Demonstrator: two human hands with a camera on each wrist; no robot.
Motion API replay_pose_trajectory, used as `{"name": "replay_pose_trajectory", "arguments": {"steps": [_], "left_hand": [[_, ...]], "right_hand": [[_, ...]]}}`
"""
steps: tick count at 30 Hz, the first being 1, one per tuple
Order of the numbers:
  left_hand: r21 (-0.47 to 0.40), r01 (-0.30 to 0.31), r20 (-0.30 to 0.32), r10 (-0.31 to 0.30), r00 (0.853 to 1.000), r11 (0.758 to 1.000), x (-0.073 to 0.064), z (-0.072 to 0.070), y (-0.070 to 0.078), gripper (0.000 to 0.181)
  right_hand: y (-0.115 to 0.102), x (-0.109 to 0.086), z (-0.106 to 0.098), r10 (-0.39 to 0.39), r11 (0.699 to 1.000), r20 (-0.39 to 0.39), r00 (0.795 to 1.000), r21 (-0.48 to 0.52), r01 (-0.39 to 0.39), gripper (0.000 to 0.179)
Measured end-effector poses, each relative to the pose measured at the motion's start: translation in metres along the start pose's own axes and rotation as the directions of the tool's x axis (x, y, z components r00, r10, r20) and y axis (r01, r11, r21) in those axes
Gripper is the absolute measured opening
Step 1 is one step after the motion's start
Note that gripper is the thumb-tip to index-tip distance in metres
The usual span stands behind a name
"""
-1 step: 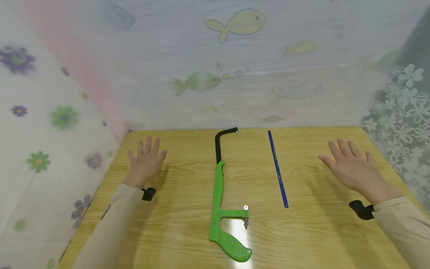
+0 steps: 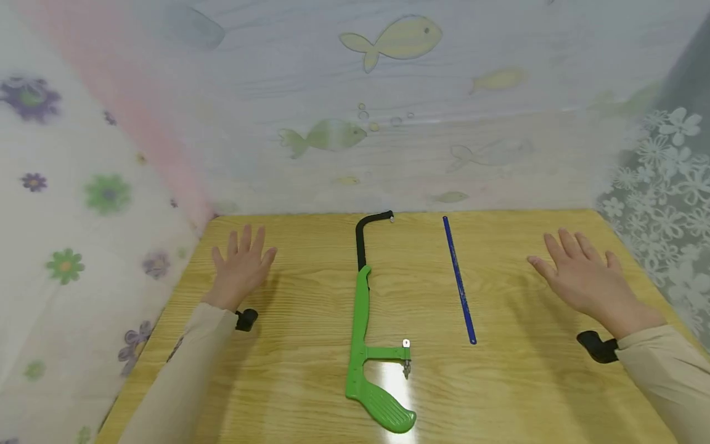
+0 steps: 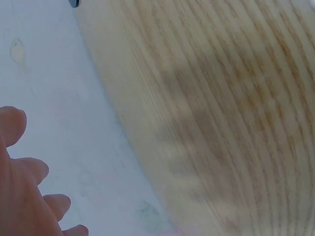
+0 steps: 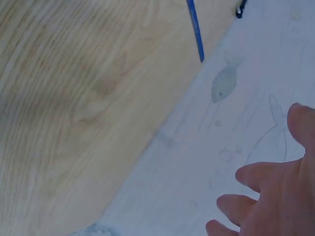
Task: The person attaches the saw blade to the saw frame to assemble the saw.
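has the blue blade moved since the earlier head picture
No. In the head view the blue blade lies at the same slant, its upper end just short of the far edge of the table, as before.

The desk [image 2: 299, 345] was glossy, wood-grained; the saw frame [image 2: 361, 311] smooth, shiny; the blade [image 2: 458, 280] perhaps painted metal; the sleeves [image 2: 185, 370] matt cloth.

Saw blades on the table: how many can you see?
1: the blue saw blade, lying on the table between the green hacksaw frame and the right hand. No others seem hidden.
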State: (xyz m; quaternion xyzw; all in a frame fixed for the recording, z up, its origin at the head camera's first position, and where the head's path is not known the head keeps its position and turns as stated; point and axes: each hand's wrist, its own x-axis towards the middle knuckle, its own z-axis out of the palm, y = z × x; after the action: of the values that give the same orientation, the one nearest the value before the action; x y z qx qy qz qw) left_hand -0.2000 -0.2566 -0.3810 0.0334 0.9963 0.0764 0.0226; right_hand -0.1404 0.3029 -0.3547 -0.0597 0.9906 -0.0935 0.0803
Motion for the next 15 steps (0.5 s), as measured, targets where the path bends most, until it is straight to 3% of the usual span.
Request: {"name": "replay_pose_trajectory", "arguments": {"steps": [15], "left_hand": [[0.024,-0.011,-0.018,0.011,1.000,1.000,0.0000,-0.0008,0.0048,0.067]], "right_hand": [[0.0025,0.0016,-0.0013,0.018,1.000,-0.051,0.999,0.002,-0.018,0.083]]}}
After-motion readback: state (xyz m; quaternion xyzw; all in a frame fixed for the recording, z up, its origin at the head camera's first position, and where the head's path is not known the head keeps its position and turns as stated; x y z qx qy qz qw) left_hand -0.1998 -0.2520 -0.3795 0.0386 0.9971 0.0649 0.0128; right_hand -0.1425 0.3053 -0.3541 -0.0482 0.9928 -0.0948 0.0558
